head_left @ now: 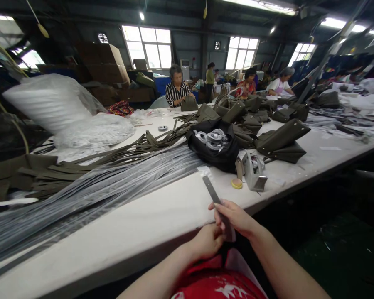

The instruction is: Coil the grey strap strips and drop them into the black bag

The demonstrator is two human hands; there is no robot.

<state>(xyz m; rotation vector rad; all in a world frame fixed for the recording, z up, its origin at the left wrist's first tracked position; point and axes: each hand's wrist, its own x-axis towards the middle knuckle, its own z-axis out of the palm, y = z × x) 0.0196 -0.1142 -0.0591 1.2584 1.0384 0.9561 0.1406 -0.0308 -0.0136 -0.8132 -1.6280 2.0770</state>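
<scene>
A dark grey-green strap [210, 187] slants over the near table edge, its far end resting by a scrap of clear plastic film [203, 170]. My right hand [232, 214] is closed around it, thumb on top. Just below and to the left, my left hand [208, 241] is closed on the strap's near part, close to my body; its fingertips are partly hidden. The strap's lower end hangs between my hands over my lap. Beyond my right hand sit a roll of yellow tape [236, 183] and a grey tape dispenser [254, 171].
Long plastic-wrapped straps [112, 191] run across the table's left side. A black bag [212, 155] holds wrapped rolls. Olive bags [283, 139] are heaped to the right. White foam sheets in plastic [56, 104] stand at the left. Several people work beyond the table [174, 199].
</scene>
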